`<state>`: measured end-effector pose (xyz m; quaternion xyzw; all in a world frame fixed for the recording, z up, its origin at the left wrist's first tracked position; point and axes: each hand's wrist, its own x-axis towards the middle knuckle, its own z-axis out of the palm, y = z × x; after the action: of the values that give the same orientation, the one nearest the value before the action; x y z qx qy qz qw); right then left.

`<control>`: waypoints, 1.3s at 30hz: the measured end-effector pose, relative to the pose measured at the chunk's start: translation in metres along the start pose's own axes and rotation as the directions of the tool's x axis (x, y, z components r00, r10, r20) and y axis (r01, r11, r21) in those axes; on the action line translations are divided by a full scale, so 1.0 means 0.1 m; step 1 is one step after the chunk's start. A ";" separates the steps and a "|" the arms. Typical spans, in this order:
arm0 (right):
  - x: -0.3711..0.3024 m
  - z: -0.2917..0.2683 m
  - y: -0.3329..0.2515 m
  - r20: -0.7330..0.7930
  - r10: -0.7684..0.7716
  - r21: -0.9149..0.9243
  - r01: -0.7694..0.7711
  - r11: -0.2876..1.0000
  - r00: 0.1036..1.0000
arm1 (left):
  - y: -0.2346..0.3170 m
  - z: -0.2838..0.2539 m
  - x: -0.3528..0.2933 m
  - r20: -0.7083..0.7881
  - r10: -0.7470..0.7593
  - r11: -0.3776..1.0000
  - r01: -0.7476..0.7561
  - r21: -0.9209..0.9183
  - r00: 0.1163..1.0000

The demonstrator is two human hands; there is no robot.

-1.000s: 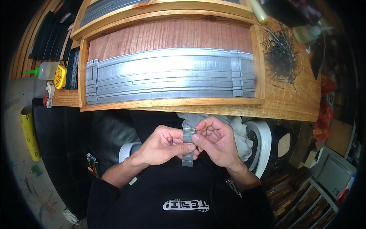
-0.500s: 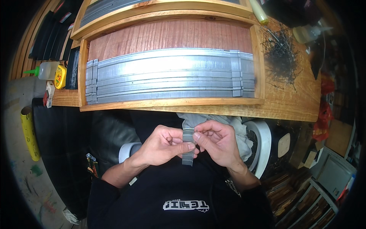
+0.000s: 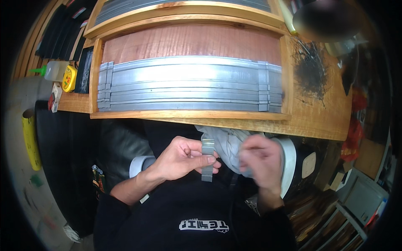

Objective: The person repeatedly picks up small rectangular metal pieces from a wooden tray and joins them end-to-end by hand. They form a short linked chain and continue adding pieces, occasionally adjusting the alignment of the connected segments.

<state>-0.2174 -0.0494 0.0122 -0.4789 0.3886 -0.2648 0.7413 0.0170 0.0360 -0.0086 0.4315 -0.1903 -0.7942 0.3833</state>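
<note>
My left hand point(image 3: 182, 159) is closed, with its thumb laid across a short grey ridged strip point(image 3: 207, 173). The strip stands lengthwise in front of my chest, and both its ends stick out past the fingers. Off to the right, my right hand point(image 3: 261, 161) is apart from the strip and smeared by motion, so its fingers cannot be made out. Beyond both hands, a wooden tray point(image 3: 188, 114) rests on the table, holding long shiny grey metal strips point(image 3: 180, 79) laid side by side. Shorter grey pieces point(image 3: 263, 85) lie across them near each end.
Right of the tray, a tangle of thin dark pieces point(image 3: 310, 69) lies on the wooden table point(image 3: 331, 119). A second tray point(image 3: 176, 9) sits behind. At left are a yellow tape measure point(image 3: 69, 78) and a green-tipped bottle point(image 3: 54, 71). Pale cloth point(image 3: 228, 146) hangs below the table edge.
My right hand has come away from the strip and moved right. My left hand still holds the strip in nearly the same place. The view has shifted slightly.
</note>
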 end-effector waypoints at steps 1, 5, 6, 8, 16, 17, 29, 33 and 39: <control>-0.03 -0.22 -0.12 -0.058 -0.102 -0.009 0.102 0.995 0.993 | 0.02 0.00 0.01 0.010 -0.003 1.000 0.003 -0.018 1.000; -0.04 -0.98 -0.53 -0.535 -0.327 -0.020 0.376 0.927 0.779 | 0.02 -0.01 0.07 0.044 -0.005 0.999 0.008 -0.054 0.999; 0.04 -1.05 -0.57 -0.664 -0.355 -0.090 0.401 0.912 0.658 | 0.01 -0.01 0.06 0.040 -0.001 0.998 0.004 -0.062 0.999; 0.07 -1.07 -0.57 -0.736 -0.391 -0.182 0.396 0.900 0.552 | -0.01 -0.02 0.06 0.060 0.010 0.998 -0.006 -0.056 0.998; 0.07 0.17 -0.10 0.046 -0.020 -0.180 0.028 0.983 0.999 | -0.01 0.06 0.03 0.031 0.169 0.977 -0.172 0.125 0.985; 0.08 0.24 0.03 0.034 0.063 -0.107 -0.059 0.993 0.997 | -0.01 0.07 0.03 0.027 0.203 0.962 -0.205 0.183 0.979; 0.29 0.42 -0.30 0.218 -0.674 -0.458 0.684 0.568 0.706 | 0.44 0.19 0.10 0.396 0.824 -0.037 -0.660 0.750 0.405; 0.44 0.35 -0.35 0.279 -0.694 -0.479 0.722 0.499 0.664 | 0.49 0.14 0.18 0.356 0.815 0.034 -0.652 0.758 0.457; 0.48 0.35 -0.29 0.206 -0.670 -0.422 0.683 0.596 0.713 | 0.49 0.09 0.24 0.281 0.778 0.233 -0.673 0.702 0.562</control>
<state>-0.1625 -0.0805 0.0318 -0.7576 0.2203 -0.4170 0.4512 0.0231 -0.0141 0.0150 0.4576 -0.6506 -0.3381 0.5029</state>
